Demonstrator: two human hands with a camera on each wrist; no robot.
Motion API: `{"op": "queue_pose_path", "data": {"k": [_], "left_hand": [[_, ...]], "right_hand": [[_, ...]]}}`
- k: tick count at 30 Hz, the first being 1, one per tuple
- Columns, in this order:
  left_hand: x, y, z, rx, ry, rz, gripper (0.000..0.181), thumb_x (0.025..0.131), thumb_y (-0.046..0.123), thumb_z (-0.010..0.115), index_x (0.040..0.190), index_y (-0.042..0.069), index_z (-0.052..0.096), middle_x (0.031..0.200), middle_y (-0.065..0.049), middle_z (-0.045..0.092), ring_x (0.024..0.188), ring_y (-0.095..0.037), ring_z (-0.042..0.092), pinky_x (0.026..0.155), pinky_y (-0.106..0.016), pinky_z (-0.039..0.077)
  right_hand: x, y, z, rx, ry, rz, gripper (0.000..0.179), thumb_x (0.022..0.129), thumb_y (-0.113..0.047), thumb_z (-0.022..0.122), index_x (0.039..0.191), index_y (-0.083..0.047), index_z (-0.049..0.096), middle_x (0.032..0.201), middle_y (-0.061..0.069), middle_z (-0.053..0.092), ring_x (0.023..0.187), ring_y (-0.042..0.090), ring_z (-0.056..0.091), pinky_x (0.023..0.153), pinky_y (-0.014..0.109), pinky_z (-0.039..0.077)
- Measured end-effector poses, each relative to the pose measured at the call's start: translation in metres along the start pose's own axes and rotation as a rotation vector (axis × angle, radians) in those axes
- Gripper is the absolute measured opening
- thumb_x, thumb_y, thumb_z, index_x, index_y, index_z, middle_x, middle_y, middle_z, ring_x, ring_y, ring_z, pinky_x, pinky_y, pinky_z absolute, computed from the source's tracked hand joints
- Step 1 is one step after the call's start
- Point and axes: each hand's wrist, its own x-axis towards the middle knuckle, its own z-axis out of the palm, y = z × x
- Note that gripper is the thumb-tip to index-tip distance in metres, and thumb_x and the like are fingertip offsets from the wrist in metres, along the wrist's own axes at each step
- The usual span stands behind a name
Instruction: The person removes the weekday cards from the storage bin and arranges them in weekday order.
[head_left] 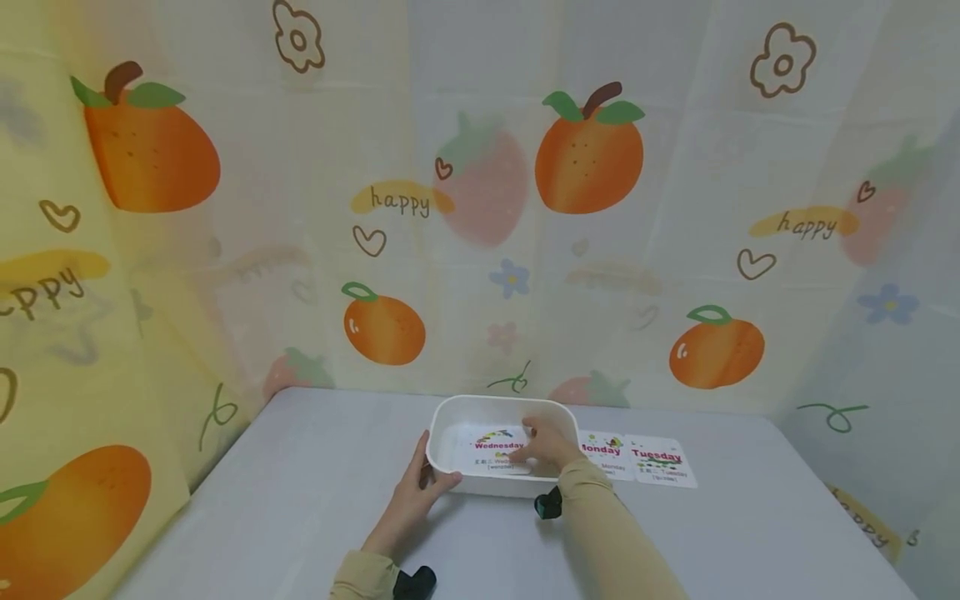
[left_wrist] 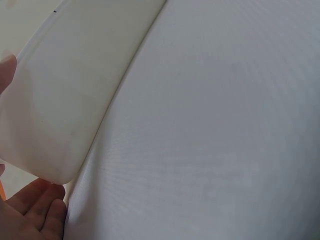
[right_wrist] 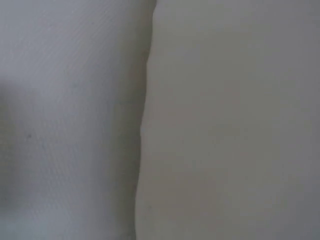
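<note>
A white plastic box [head_left: 510, 485] stands on the table. My left hand [head_left: 414, 492] grips its near left corner, thumb over the front rim and fingers along the left side. In the left wrist view, the fingers [left_wrist: 37, 207] of that hand lie at the box's rounded corner [left_wrist: 60, 165]. A card printed "Wednesday" [head_left: 489, 458] lies inside the box. My right hand [head_left: 551, 448] reaches in over the right part of the box, thumb and forefinger spread apart at the card's right side. The right wrist view shows only a blurred pale surface [right_wrist: 225, 125] beside the tablecloth.
Right of the box, cards printed "Monday" [head_left: 606, 454] and "Tuesday" [head_left: 663, 461] lie side by side on the white-covered table [head_left: 285, 467]. The box partly hides the Monday card. A curtain [head_left: 465, 317] with printed fruit hangs behind the table and along its left side.
</note>
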Motion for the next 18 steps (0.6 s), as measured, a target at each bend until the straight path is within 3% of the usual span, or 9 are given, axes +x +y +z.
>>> {"op": "queue_pose_path", "data": {"k": [6,18], "left_hand": [[-0.0018,0.0018,-0.0004,-0.015,-0.001,0.012,0.092,0.082,0.032,0.071,0.150,0.013,0.012,0.147,-0.021,0.026,0.132,-0.040,0.023,0.105,-0.056,0.023],[-0.0020,0.0003,-0.0008,-0.008,0.003,0.025,0.092,0.082,0.032,0.071,0.150,0.012,0.012,0.148,-0.020,0.025,0.131,-0.040,0.026,0.103,-0.059,0.024]], "right_hand": [[0.0057,0.0066,0.0033,-0.079,0.037,0.001,0.073,0.066,-0.018,0.084,0.128,0.001,0.051,0.119,0.019,0.055,0.112,0.035,0.048,0.099,0.049,0.036],[0.0042,0.0029,0.0046,-0.125,0.041,0.031,0.080,0.060,-0.022,0.087,0.128,0.000,0.050,0.124,0.019,0.051,0.117,0.037,0.043,0.102,0.052,0.031]]}}
